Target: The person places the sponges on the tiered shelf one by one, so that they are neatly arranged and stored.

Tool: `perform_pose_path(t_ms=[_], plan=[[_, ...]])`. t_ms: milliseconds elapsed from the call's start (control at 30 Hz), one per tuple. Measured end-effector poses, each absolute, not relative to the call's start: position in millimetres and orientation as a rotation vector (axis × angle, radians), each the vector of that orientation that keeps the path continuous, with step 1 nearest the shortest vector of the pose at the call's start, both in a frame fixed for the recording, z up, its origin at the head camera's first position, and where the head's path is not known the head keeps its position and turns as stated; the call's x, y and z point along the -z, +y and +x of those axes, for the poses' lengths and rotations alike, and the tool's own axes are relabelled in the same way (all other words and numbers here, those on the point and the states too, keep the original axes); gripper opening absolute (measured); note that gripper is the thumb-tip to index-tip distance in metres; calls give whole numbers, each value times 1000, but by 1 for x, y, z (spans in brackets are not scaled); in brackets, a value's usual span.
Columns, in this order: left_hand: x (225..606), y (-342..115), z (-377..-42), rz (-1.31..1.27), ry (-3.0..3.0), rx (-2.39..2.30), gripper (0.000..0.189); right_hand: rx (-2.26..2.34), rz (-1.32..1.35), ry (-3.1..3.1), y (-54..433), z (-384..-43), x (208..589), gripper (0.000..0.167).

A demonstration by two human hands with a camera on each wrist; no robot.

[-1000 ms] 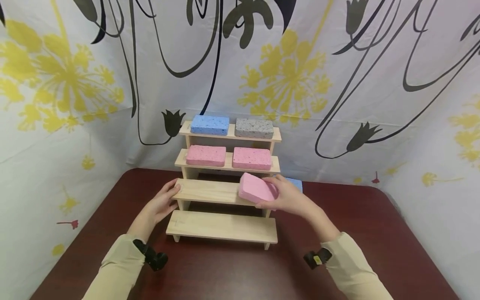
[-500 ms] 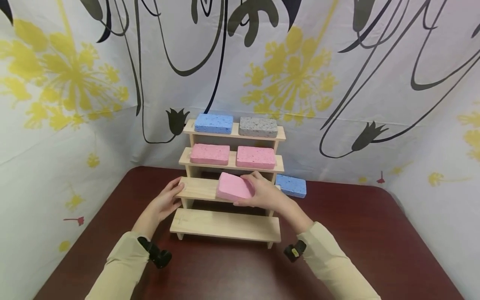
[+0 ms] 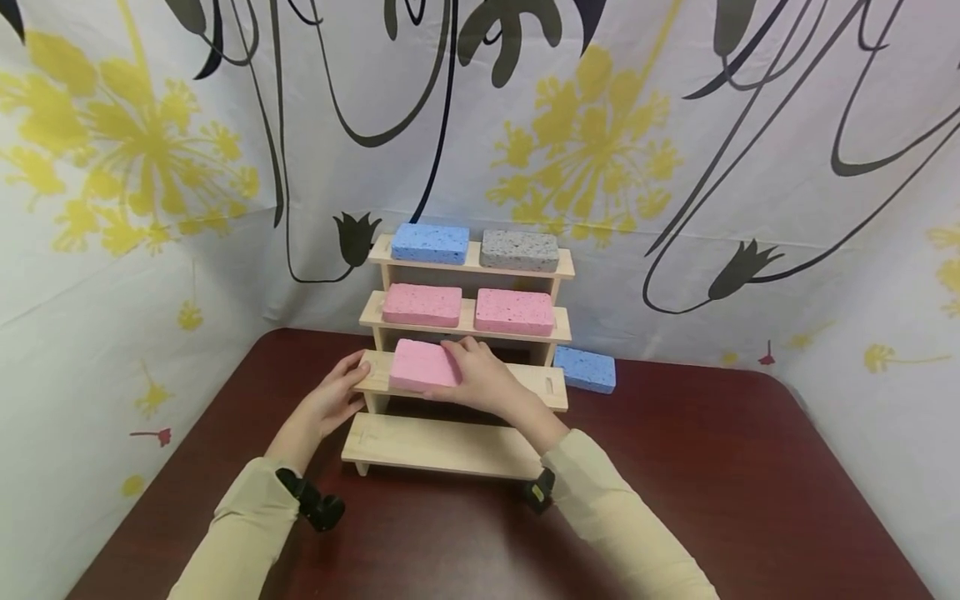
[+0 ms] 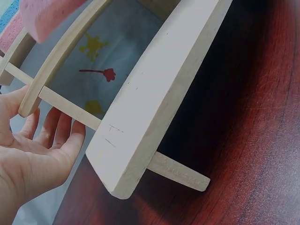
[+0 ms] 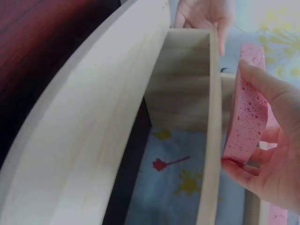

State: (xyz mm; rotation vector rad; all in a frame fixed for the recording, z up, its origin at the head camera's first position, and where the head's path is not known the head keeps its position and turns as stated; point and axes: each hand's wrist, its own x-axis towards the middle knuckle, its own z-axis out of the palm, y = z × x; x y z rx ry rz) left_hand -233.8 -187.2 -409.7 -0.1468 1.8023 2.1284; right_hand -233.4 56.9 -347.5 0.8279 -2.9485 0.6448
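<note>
A pink sponge (image 3: 424,365) is over the left part of the second step from the bottom of a tiered wooden stand (image 3: 450,447). My right hand (image 3: 480,379) holds it by its right side, thumb and fingers on opposite edges; in the right wrist view the sponge (image 5: 247,112) shows its porous side close to the board. My left hand (image 3: 333,400) grips the left end of that same step; the left wrist view shows the thumb against the board (image 4: 65,56) and the fingers curled below. Whether the sponge touches the step is unclear.
Two pink sponges (image 3: 422,305) lie on the step above. A blue sponge (image 3: 431,243) and a grey sponge (image 3: 519,251) occupy the top step. Another blue sponge (image 3: 585,369) lies on the dark red table (image 3: 697,467), right of the stand. Patterned cloth (image 3: 600,125) hangs behind.
My right hand has carried the pink sponge leftward along the step, from its right end to its left part. My left hand has kept its grip on the step's left end.
</note>
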Motion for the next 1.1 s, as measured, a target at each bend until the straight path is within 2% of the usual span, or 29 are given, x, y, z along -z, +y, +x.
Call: perform_pose_path(t_ms=[433,800,1100], plan=[[409,-187,-233,-144,1796,-2118,70,-582,833,-2923,39,-243,364,83],[408,-189,-234,-135,1774,-2136,70,-554,770,-2957,34,-245,363,83],[409,-189,-233,-146,1767,-2138,72,-650,724,-2909,48,-236,368,97]])
